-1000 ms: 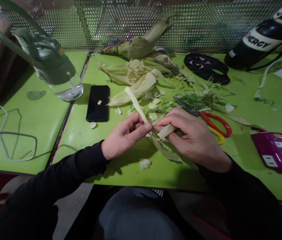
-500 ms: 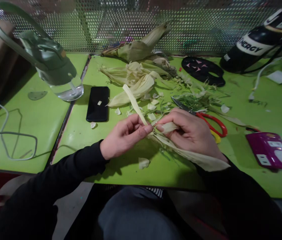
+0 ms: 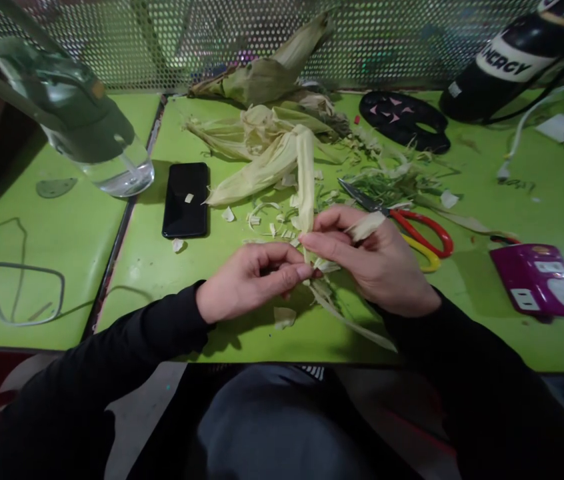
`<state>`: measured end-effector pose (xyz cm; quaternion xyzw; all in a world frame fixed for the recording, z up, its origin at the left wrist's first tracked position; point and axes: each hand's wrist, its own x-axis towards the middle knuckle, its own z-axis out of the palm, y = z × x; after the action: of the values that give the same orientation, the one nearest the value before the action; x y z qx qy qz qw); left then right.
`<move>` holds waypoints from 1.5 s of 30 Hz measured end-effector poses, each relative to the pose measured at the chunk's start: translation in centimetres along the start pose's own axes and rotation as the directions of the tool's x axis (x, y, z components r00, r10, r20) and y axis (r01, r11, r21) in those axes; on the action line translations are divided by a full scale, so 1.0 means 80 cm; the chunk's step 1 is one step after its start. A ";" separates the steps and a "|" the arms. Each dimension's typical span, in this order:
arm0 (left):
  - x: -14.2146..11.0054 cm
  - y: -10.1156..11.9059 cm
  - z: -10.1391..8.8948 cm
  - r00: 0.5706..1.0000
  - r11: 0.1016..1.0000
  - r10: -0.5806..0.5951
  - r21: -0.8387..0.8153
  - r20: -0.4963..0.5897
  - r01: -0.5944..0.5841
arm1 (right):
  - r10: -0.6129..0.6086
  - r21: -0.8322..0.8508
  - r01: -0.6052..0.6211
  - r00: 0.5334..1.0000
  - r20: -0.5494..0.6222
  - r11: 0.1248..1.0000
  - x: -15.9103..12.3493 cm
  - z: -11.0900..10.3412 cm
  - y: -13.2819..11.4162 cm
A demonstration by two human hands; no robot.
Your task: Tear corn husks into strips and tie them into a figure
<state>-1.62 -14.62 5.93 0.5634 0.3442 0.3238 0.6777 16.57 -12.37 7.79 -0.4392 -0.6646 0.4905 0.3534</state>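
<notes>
Pinching the long, flat, pale-yellow corn-husk strip (image 3: 305, 179) near its base, the right hand (image 3: 369, 267) now grips just above the left hand's (image 3: 255, 277) pinch — the strip, earlier slanting left, stands nearly upright, its hold shared. Narrowing toward the fingers, it's held above the bright-green bench (image 3: 242, 343).

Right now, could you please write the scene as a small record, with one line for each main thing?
Left hand: pinches husk strips
Right hand: pinches them too, slightly higher in the picture
Husk pile: beyond both hands
Scissors: beside the right hand, red and yellow handles
Phone: lies flat, pale scrap on it
Green bottle: at the left
Black bottle: at upper right
</notes>
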 end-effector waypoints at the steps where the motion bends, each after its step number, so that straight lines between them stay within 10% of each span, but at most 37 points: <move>1: 0.000 0.000 0.000 1.000 1.000 -0.012 -0.020 -0.001 0.012 | -0.010 0.008 0.010 1.000 -0.011 1.000 0.000 0.001 0.000; 15: 0.001 -0.002 0.001 0.995 0.996 -0.054 -0.063 0.086 0.059 | -0.023 0.012 0.023 0.999 -0.028 1.000 -0.003 0.009 0.003; 19: 0.004 -0.001 0.001 0.997 0.992 -0.046 -0.123 -0.058 0.039 | -0.068 -0.089 0.065 0.997 -0.032 0.994 0.000 -0.003 0.003; 25: 0.007 0.000 -0.006 0.960 0.970 -0.082 -0.243 -0.269 0.014 | -0.275 -0.581 0.261 0.959 0.065 0.771 -0.002 -0.023 -0.006; 32: 0.004 0.002 -0.015 0.988 0.944 -0.108 -0.322 -0.107 0.068 | -0.394 -0.592 0.409 0.904 0.163 0.694 0.001 -0.022 0.001; 45: 0.003 -0.016 -0.010 0.905 0.928 0.285 0.327 -0.315 -0.179 | -0.452 -0.629 0.487 0.862 0.232 0.606 -0.004 -0.021 -0.005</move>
<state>-2.09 -14.19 4.52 0.6257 0.4351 0.4457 0.4697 18.13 -12.10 8.61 -0.3340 -0.8948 0.1192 0.2713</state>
